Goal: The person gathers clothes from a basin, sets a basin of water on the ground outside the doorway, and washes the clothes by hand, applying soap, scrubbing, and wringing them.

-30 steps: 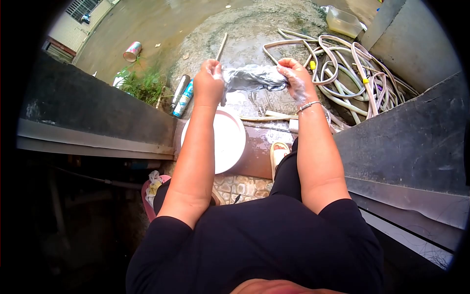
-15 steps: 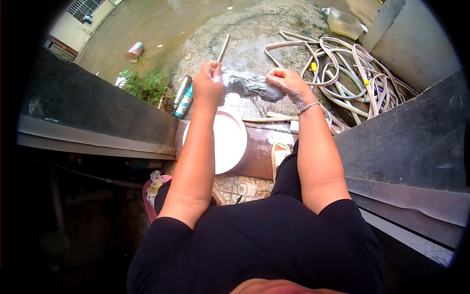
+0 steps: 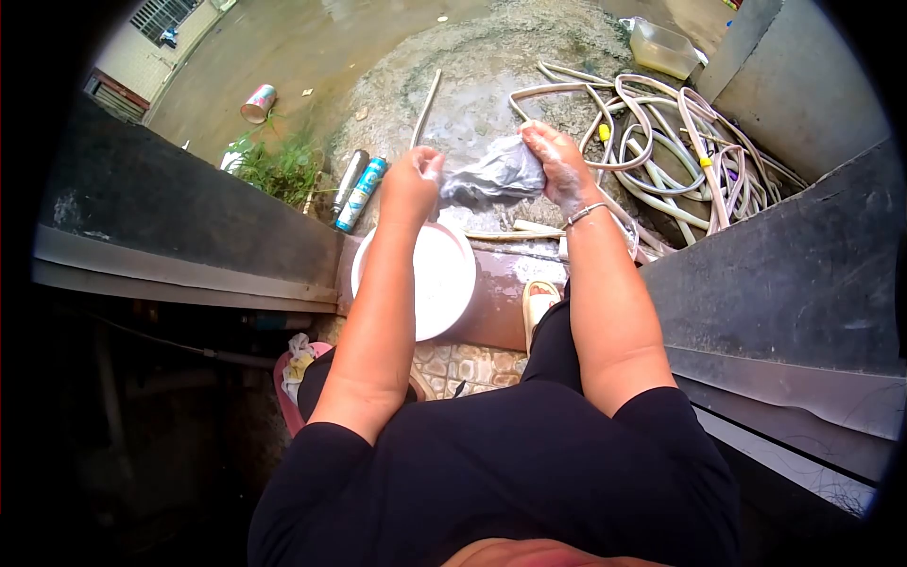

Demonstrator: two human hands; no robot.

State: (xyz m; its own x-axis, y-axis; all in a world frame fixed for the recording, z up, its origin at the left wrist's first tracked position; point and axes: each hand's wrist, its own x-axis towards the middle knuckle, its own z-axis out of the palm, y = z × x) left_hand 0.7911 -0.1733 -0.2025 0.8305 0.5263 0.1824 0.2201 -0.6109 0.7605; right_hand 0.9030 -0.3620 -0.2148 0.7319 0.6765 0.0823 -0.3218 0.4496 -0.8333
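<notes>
A wet, soapy grey cloth (image 3: 499, 172) is stretched between my hands, bunched and hanging above the wet ground. My left hand (image 3: 413, 180) is closed at its left end, fingers curled; the exact grip there is partly hidden. On the other side my right hand (image 3: 559, 168), covered in suds and with a bracelet at the wrist, grips the right end between thumb and fingers. Below my left forearm stands a round white basin (image 3: 444, 283), partly covered by that arm.
Coiled pale hoses (image 3: 661, 161) lie at the right, before a clear plastic tub (image 3: 664, 47). A blue spray can (image 3: 361, 195) and a dark canister (image 3: 350, 180) lie left. Dark panels (image 3: 189, 217) flank me. A pink basket (image 3: 286, 397) holds cloths. Murky water spreads beyond.
The cloth has gone from a twisted, bunched strip to a more spread shape. My right hand has turned, its fingers now pointing more upward, and my left hand has dropped slightly.
</notes>
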